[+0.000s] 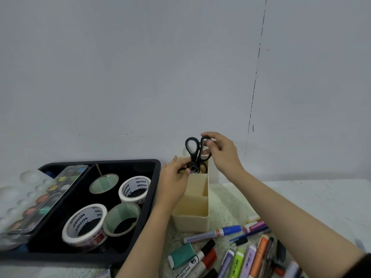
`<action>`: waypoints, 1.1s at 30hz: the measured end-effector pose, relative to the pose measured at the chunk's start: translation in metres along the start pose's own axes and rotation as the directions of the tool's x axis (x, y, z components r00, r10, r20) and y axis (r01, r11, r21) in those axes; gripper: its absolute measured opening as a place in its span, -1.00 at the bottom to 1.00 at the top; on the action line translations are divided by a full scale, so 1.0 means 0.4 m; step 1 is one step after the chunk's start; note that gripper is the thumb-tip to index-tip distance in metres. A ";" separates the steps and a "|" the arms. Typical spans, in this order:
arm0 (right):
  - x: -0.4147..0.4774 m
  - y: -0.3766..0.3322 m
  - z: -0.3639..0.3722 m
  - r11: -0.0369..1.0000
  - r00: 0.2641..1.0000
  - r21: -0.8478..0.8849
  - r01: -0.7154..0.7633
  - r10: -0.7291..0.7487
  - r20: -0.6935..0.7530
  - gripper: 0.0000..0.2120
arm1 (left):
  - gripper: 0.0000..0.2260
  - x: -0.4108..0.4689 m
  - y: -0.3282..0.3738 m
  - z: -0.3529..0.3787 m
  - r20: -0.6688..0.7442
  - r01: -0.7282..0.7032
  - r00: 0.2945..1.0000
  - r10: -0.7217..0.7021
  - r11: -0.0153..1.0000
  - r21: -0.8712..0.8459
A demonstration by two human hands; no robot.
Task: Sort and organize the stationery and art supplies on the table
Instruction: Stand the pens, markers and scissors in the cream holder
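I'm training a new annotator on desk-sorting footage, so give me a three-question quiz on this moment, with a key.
1. True or false: the scissors stand handles-up over the far compartment of the cream organizer.
2. How many tape rolls lie in the black tray? A) two B) four C) six
3. Fill in: the right hand grips the scissors by one ____.
Key: 1 true; 2 B; 3 handle.
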State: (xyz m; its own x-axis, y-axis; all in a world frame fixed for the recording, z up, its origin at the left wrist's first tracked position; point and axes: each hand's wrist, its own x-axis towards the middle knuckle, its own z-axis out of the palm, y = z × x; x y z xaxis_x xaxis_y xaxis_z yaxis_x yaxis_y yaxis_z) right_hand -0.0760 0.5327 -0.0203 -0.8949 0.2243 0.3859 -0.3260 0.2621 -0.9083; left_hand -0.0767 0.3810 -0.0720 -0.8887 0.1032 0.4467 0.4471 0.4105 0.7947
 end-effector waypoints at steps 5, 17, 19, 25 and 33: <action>0.011 0.015 -0.001 0.998 0.999 -0.048 -0.033 0.033 -0.003 -0.80 | -0.76 0.014 -0.014 0.004 -0.029 -0.070 0.997 0.074 0.992 0.106; -0.034 0.038 -0.042 0.912 0.976 -0.363 0.191 -0.216 -0.027 -0.88 | -0.87 0.053 -0.003 0.011 -0.066 -0.074 0.994 0.092 0.970 0.233; -0.040 0.044 -0.049 0.869 0.977 -0.454 0.200 -0.212 0.024 -0.90 | -0.86 0.056 0.006 0.011 -0.065 -0.037 0.997 0.047 0.989 0.140; -0.036 0.039 -0.054 0.806 0.981 -0.560 0.194 -0.162 0.108 -0.87 | -0.81 0.049 0.018 0.009 -0.030 0.013 0.999 -0.013 1.000 0.006; -0.016 0.021 -0.025 0.738 0.971 -0.631 0.240 -0.171 0.169 -0.90 | -0.83 0.044 0.010 -0.009 -0.055 -0.120 0.987 0.153 0.913 0.390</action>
State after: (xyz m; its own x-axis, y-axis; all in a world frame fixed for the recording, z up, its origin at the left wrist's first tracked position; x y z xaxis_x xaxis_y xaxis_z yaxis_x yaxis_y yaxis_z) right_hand -0.0700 0.5427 -0.0286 -0.8645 0.0142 0.5024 -0.2627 0.8394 -0.4757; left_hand -0.0900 0.3810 -0.0593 -0.8026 0.1148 0.5854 0.4754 0.7158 0.5115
